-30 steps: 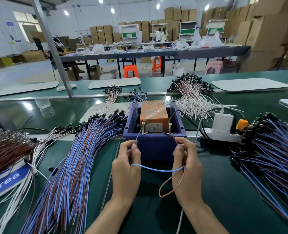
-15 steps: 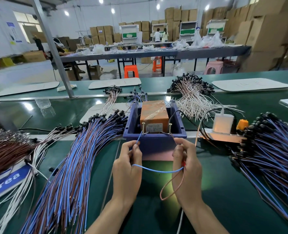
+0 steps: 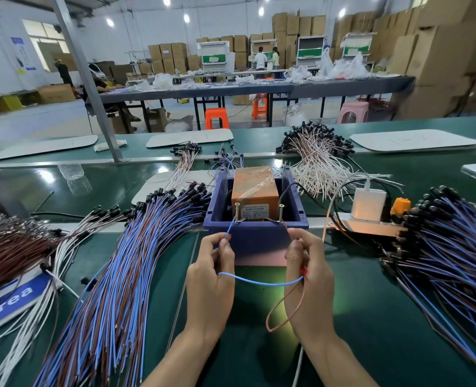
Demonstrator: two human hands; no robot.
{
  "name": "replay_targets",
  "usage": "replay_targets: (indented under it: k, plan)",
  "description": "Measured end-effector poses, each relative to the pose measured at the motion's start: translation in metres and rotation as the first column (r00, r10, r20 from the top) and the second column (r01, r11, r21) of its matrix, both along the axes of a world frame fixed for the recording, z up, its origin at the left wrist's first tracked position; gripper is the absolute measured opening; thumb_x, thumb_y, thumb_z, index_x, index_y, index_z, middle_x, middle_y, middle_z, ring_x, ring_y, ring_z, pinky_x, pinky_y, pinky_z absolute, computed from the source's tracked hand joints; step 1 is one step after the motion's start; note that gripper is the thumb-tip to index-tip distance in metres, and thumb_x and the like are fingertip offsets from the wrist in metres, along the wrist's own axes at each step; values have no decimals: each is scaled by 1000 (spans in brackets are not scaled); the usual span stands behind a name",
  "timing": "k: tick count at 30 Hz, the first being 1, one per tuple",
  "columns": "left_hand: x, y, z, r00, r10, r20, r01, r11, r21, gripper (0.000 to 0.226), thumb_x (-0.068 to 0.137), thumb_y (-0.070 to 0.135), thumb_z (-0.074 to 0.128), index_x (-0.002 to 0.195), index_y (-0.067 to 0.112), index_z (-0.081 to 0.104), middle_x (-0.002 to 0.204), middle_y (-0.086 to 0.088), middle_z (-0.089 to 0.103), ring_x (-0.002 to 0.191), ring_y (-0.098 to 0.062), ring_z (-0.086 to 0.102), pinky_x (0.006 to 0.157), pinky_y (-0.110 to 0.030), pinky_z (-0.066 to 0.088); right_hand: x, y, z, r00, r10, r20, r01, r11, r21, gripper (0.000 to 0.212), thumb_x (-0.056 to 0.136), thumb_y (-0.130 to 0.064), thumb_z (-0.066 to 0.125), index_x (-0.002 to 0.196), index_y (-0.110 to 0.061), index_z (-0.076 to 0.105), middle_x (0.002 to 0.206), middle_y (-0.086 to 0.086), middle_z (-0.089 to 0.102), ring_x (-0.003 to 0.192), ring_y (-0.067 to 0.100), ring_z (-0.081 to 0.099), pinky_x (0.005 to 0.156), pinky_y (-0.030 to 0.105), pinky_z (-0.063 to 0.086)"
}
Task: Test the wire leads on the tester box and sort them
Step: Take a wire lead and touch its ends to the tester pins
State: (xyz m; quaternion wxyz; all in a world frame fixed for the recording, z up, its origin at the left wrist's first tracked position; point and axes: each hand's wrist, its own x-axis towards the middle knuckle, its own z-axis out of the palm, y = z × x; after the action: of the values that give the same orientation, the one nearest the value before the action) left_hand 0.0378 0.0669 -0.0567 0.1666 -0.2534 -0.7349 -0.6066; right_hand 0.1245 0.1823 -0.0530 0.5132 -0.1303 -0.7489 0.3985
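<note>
An orange tester box sits inside a blue bin, with two upright screw posts at its front. My left hand pinches a blue wire lead, whose tip touches the left post. My right hand pinches the brown lead of the same part up toward the right post. A red glow shows in my right fingers. The brown wire hangs in a loop below my right hand.
A big fan of blue and brown leads lies on the left, another pile on the right. White leads lie behind the bin. A power strip with a white charger sits right of the bin. Brown wires lie far left.
A red glow has come on in my right fingers and lights the bin front and the strip. Both hands stay almost still at the posts.
</note>
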Motion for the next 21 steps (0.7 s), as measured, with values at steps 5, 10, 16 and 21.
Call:
replay_targets:
  k: [5, 10, 16, 21]
  plan:
    - [0, -2, 2, 999, 40, -7, -40, 999, 27, 13, 101, 44, 41, 102, 41, 53, 60, 13, 51, 48, -7, 41, 46, -19, 33, -1, 1, 0, 1000, -6, -1, 6, 1000, 3, 20, 104, -31, 36, 117, -42, 48, 81, -16, 57, 71, 11, 59, 61, 10, 41]
    - [1, -1, 2, 999, 34, -15, -34, 999, 16, 12, 101, 42, 41, 103, 42, 53, 60, 15, 52, 48, -7, 43, 46, -16, 32, 0, 1, -1, 1000, -1, -12, 1, 1000, -20, 22, 104, -30, 37, 118, -42, 49, 85, -18, 55, 72, 10, 57, 63, 12, 41]
    - [2, -3, 1, 999, 44, -6, -44, 999, 15, 11, 104, 39, 40, 111, 43, 49, 65, 11, 56, 49, -7, 45, 48, -18, 36, 6, 0, -2, 1000, -7, 27, 7, 1000, -1, 20, 103, -23, 41, 113, -28, 58, 85, -16, 54, 69, 12, 55, 61, 12, 40]
    - [8, -9, 4, 993, 95, 74, -97, 995, 24, 28, 100, 34, 47, 127, 37, 40, 74, 7, 56, 57, -10, 52, 53, -24, 42, 13, -3, -1, 993, -24, 116, 12, 994, 107, 16, 102, -17, 49, 108, -23, 62, 90, -17, 51, 68, 8, 55, 56, 19, 43]
